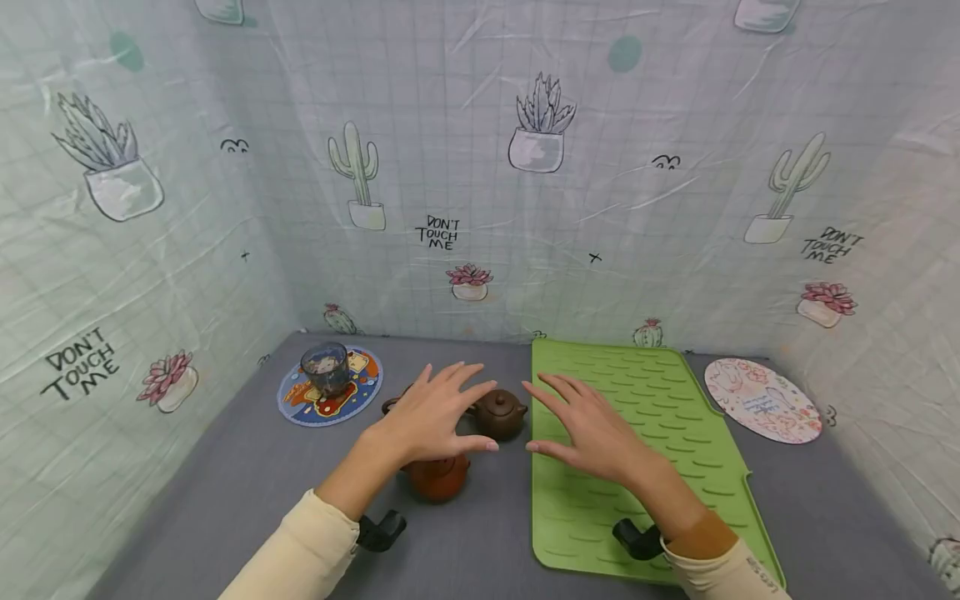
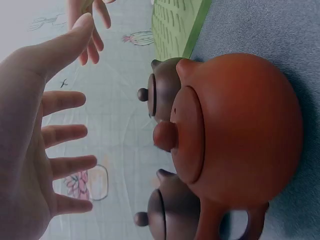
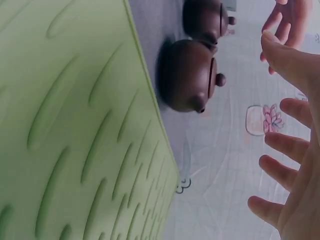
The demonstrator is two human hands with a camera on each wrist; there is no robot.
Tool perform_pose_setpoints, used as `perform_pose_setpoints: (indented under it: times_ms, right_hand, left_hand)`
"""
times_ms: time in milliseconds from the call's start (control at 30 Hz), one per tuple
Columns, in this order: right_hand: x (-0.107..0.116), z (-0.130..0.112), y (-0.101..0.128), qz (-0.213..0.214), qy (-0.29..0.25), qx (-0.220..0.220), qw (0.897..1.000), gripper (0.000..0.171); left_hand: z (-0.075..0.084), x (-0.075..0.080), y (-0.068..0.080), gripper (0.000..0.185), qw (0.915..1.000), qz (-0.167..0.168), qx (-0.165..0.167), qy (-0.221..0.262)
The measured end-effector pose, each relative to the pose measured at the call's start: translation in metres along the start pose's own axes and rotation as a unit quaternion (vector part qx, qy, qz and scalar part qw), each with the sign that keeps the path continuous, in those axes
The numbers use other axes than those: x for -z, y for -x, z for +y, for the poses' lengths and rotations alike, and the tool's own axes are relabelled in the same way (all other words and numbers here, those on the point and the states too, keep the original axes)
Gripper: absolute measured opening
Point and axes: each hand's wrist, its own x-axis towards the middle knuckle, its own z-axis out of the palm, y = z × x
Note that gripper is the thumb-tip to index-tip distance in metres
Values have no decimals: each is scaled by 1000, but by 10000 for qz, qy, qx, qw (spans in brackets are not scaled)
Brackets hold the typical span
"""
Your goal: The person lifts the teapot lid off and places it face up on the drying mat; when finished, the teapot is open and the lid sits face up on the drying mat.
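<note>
Hovering hands [image 1: 517, 417], fingers spread, above teapots [image 1: 498, 414]

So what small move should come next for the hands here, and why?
Probably lower the left hand onto the orange-brown teapot beneath it. Both hands hover open, holding nothing; the right hand is over the green mat, and the dark brown teapot sits between the fingertips.

Left hand [image 1: 431, 412] flat, fingers spread, right hand [image 1: 592, 429] likewise

Soft even light, faint shadows, bowed edges, wrist views dimmer
</note>
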Motion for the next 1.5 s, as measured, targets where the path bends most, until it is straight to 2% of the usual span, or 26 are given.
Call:
perform_pose_setpoints:
  times_ms: [167, 433, 567, 833, 1000, 1133, 1333, 1500]
  right_hand:
    - [0, -11, -3, -2, -117, 72, 9999, 82]
    - [-7, -36, -10, -8, -332, 301, 9990, 76]
    - [-12, -47, -15, -40, -537, 408, 9977, 71]
    - [-23, -68, -22, 173, -733, 809, 9939, 56]
    - [-34, -79, -26, 151, -809, 974, 9918, 47]
    - [-41, -84, -27, 82, -721, 1029, 9920, 45]
    - [-52, -90, -28, -41, -630, 1122, 9917, 45]
    - [-59, -93, -29, -6, -602, 1261, 9902, 41]
  left_hand:
    - [-3, 2, 12, 83, 9998, 126, 139, 109]
    - [-9, 3, 35, 80, 9981, 559, 216, 127]
    - [-12, 2, 47, 76, 9965, 731, 292, 289]
    - [-21, -9, 69, 67, 9879, 788, 841, 1036]
    - [-27, -17, 82, 58, 9812, 713, 1242, 1291]
    - [-28, -23, 87, 52, 9796, 603, 1319, 1392]
    - [-28, -34, 90, 45, 9811, 700, 1181, 1362]
    - [-29, -41, 91, 42, 9800, 699, 1221, 1407]
